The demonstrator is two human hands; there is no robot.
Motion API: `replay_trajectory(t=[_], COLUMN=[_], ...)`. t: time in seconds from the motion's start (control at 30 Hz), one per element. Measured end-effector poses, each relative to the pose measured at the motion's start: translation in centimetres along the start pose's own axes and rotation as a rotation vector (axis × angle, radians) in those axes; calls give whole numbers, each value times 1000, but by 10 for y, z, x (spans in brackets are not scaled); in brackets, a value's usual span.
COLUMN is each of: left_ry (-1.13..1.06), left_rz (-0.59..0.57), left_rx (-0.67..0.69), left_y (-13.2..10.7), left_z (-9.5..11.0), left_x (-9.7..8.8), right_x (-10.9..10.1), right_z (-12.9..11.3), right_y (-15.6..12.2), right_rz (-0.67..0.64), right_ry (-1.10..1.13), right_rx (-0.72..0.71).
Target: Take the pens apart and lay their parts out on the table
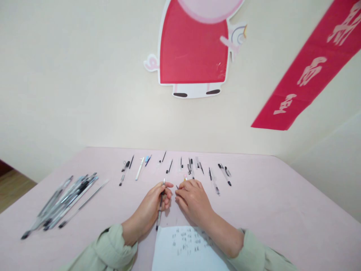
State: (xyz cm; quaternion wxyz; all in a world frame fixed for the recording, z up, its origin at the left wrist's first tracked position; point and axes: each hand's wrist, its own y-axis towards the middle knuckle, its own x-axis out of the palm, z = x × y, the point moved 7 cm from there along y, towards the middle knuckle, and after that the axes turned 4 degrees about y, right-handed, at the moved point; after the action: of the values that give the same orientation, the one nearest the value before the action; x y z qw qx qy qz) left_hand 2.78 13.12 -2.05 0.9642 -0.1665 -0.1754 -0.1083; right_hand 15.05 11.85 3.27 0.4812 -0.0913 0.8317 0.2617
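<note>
My left hand [154, 201] is closed around a pen [159, 215] with a clear barrel and a dark lower end. The pen stands nearly upright in view, its silvery tip toward the wall, its dark end by the paper's corner. Close on the right, my right hand [194, 199] rests low over the table, palm down with fingers curled together. A small dark tip shows by its fingertips; what they hold is mostly hidden. Just beyond those fingers lies a small pink-and-yellow item, partly covered. A sheet of paper [172, 259] with handwriting lies below both hands, partly under my right forearm.
Several pens lie in a pile [69, 199] on the left of the pink table [270, 210]. Along the back are separated pen parts, a white pen [139, 168], and a clear-barrelled pen [225, 174]. Behind rises a wall with a red cartoon cutout [194, 49] and a red banner [299, 82].
</note>
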Motion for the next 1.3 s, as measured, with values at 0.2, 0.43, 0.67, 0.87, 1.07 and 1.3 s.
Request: replay_trajectory(t=[0.2, 0.43, 0.67, 0.87, 1.07, 1.3], left_ry=[23, 396, 525, 503, 476, 454], left_rz=[-29, -199, -220, -121, -214, -146], left_rx=[22, 9, 53, 38, 9, 64], left_y=[-2, -14, -12, -10, -13, -10], left_z=[4, 6, 1, 1, 3, 6], left_x=[3, 25, 26, 20, 25, 22], right_x=[-7, -11, -10, -4, 1, 1], right_z=[2, 14, 21, 31, 33, 32], right_y=[-1, 0, 2, 2, 2, 3], right_rz=[84, 161, 166, 161, 137, 136], right_ry=[89, 543, 831, 995, 1041, 1068], right_rx=[-4, 176, 292, 367, 367, 380])
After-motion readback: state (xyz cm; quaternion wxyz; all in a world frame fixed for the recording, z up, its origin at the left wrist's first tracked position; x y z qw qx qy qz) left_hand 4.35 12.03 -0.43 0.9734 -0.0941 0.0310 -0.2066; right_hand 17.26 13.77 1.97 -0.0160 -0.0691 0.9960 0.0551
